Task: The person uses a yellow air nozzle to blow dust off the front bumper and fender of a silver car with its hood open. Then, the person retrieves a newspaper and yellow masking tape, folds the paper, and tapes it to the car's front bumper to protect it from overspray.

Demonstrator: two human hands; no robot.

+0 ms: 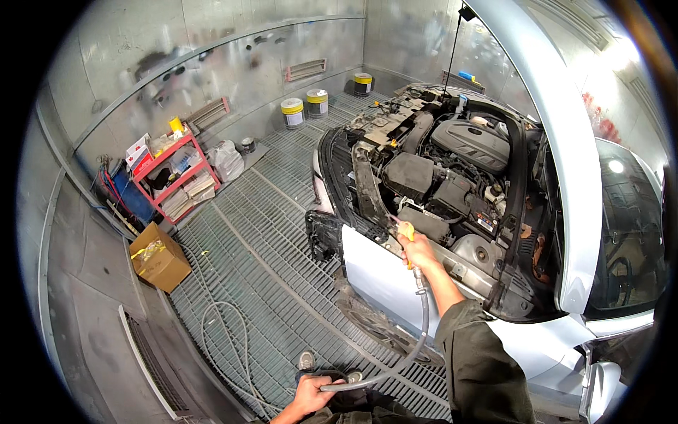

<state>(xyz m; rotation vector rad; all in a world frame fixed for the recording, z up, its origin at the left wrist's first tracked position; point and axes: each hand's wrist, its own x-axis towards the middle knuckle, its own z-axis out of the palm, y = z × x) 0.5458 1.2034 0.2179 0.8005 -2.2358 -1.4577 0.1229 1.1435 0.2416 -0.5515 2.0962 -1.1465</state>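
Observation:
My right hand (419,251) is closed round a yellow-orange air blow gun (406,230), held over the near edge of the car's engine bay. The gun's thin tip points toward the front of the bay. From its lower end a grey air hose (424,318) curves down and back to my left hand (311,396), which grips it low in front of my body. Beneath the gun lies the pale front fender (378,272) of the car. A dark engine cover (472,143) and a black battery (452,194) sit in the uncovered bay.
The raised hood (565,141) hangs over the bay's right side. More hose (226,307) lies looped on the grated floor (275,283). Along the left wall stand a red shelf cart (171,172) and a cardboard box (161,257). Several paint buckets (292,114) line the back wall.

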